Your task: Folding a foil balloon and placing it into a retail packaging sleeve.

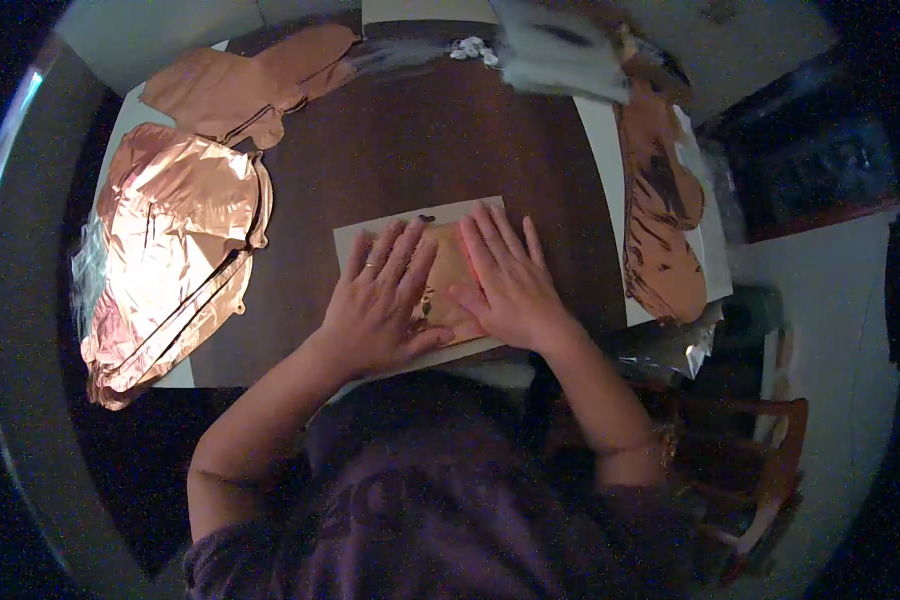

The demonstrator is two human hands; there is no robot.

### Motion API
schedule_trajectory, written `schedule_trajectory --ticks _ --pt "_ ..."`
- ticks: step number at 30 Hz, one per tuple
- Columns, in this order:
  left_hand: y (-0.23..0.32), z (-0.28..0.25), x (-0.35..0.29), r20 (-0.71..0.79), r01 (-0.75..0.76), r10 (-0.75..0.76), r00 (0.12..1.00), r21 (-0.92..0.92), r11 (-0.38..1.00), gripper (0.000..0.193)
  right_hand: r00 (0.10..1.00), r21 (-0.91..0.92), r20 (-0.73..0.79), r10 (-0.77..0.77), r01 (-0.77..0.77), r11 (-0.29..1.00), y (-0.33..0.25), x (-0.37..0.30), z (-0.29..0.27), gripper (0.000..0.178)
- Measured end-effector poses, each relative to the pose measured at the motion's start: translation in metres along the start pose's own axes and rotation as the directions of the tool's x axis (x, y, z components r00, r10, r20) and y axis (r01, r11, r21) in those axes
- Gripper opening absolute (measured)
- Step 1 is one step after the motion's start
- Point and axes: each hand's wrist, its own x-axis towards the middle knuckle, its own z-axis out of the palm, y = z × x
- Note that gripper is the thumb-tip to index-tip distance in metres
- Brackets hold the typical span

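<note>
A flat white package (457, 211) with a dark hang hole at its top edge lies at the near side of the brown table, slightly tilted. On its front is a gold-tan area (448, 262) with small dark marks, partly hidden by my hands. My left hand (378, 298) lies flat across the package's left part, fingers stretched out and a ring on one of them. Flat on the right part rests my right hand (513, 285), its fingers extended and thumb pointing inward. Neither hand grips anything; both palms face down.
Shiny copper foil balloons, uninflated, lie at the left (185, 250), far left (260, 75) and right (663, 200) of the table (420, 130). At the back are a small white pile (473, 50) and clear plastic (560, 55). A wooden chair (785, 450) stands lower right.
</note>
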Motion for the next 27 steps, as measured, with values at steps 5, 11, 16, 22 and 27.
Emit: schedule_trajectory --ticks 5,11,16,22,27 --pt "0.001 0.004 -0.004 -0.04 0.051 -0.049 0.998 0.059 0.997 0.093 0.999 -0.042 -0.025 0.033 -0.034 0.999 -0.003 -0.003 0.0 0.069" --pt "0.017 0.004 -0.029 0.092 0.151 -0.152 0.984 0.018 0.988 0.099 0.798 0.684 -0.099 0.595 -0.38 0.623 -0.011 -0.105 0.005 0.019" --pt "0.046 -0.006 -0.022 0.148 0.067 -0.063 0.987 -0.025 0.997 0.099 0.694 0.748 0.201 0.691 -0.564 0.349 -0.027 -0.216 0.114 0.017" --pt "0.047 -0.001 -0.025 0.114 0.033 -0.031 0.993 -0.022 0.999 0.097 0.777 0.887 0.016 0.63 -0.302 0.35 -0.057 -0.17 0.112 0.027" --pt "0.052 0.0 -0.026 0.108 0.004 -0.009 0.994 0.048 0.999 0.094 0.571 0.974 0.092 0.816 -0.22 0.045 -0.078 -0.14 0.091 0.043"
